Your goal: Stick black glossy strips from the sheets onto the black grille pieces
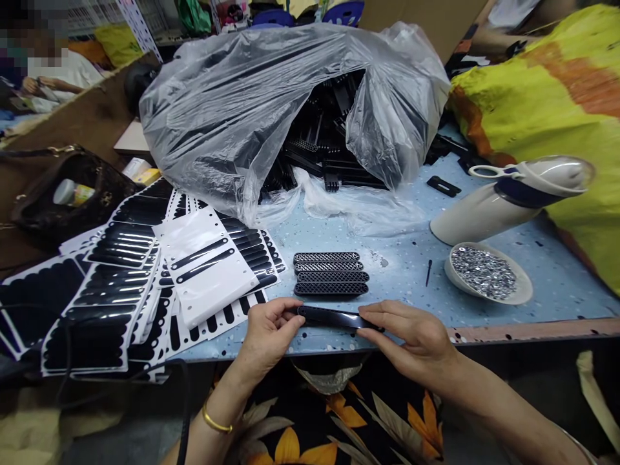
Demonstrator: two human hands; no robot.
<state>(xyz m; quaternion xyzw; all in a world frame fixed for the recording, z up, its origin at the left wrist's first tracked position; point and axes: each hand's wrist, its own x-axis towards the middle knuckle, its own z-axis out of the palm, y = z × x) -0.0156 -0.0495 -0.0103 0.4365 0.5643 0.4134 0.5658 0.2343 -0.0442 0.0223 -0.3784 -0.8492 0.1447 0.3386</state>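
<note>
A long black plastic strip (334, 317) with rounded ends and a glossy face is held level between my two hands at the table's front edge. My left hand (274, 332) pinches its left end between thumb and fingers. At the other end, my right hand (411, 332) grips it with thumb below and fingers on top. Just beyond it lie several black honeycomb-patterned pieces (331, 276), stacked side by side in a row. To the left, a white backing sheet (208, 271) with two black stickers rests on a pile of black sticker sheets (97, 316).
A large clear plastic bag (232, 103) full of black parts (334, 155) fills the back. On the right stand a bowl of small metal pieces (484, 272) and a pale thermos jug (479, 210). A yellow sack (557, 116) borders the right, a brown handbag (92, 187) the left.
</note>
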